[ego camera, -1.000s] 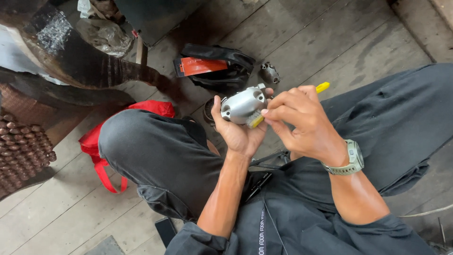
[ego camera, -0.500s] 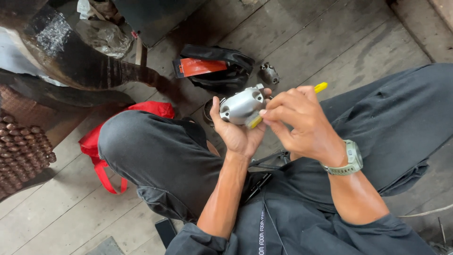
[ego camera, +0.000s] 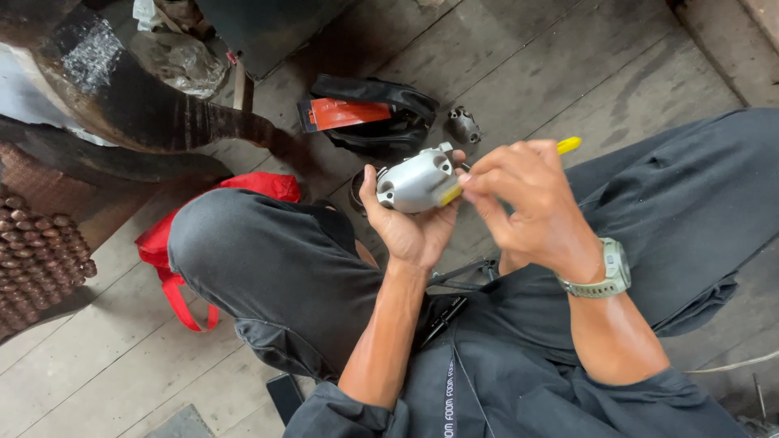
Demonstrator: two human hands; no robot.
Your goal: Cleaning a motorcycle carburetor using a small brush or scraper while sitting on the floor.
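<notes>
My left hand cups a silver-grey metal housing from below, holding it up over my crossed legs. My right hand grips a yellow-handled tool whose tip end meets the right side of the housing; most of the tool is hidden inside my fist. A watch sits on my right wrist. I sit on a wooden plank floor in dark grey trousers.
A black pouch with an orange card lies on the planks ahead, a small dark metal part beside it. A red bag is under my left knee. Dark curved horn-like objects and a beaded mat are at left.
My right hand has shifted slightly with the yellow tool against the housing. My left hand keeps the housing in about the same place.
</notes>
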